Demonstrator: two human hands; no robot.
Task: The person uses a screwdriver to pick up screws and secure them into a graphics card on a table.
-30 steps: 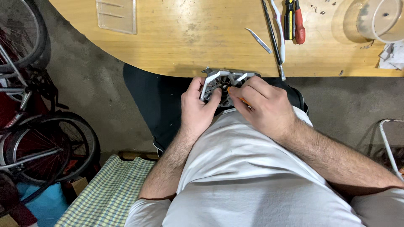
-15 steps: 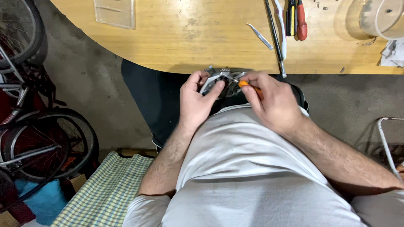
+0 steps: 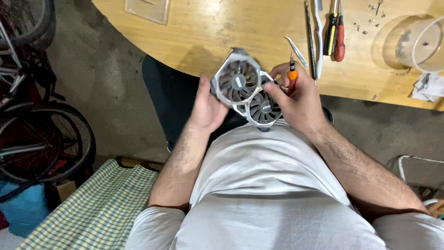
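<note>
Warm overhead light glares on the wooden bench (image 3: pixel 222 32). The floor beneath lies dim. Motion blur softens the dual-fan cooler (image 3: pixel 247 90).

A workshop corner with a wooden table over a bare grey floor

The curved, light wooden table (image 3: pixel 231 28) spans the top, its varnish catching warm overhead light. Below it lies rough grey concrete floor (image 3: pixel 106 92). Bicycle wheels (image 3: pixel 41 139) crowd the left edge in shadow. A green-and-white checked cloth (image 3: pixel 92 208) lies at lower left beside something blue (image 3: pixel 21 208). A white metal frame (image 3: pixel 416 166) shows at the right.
</note>
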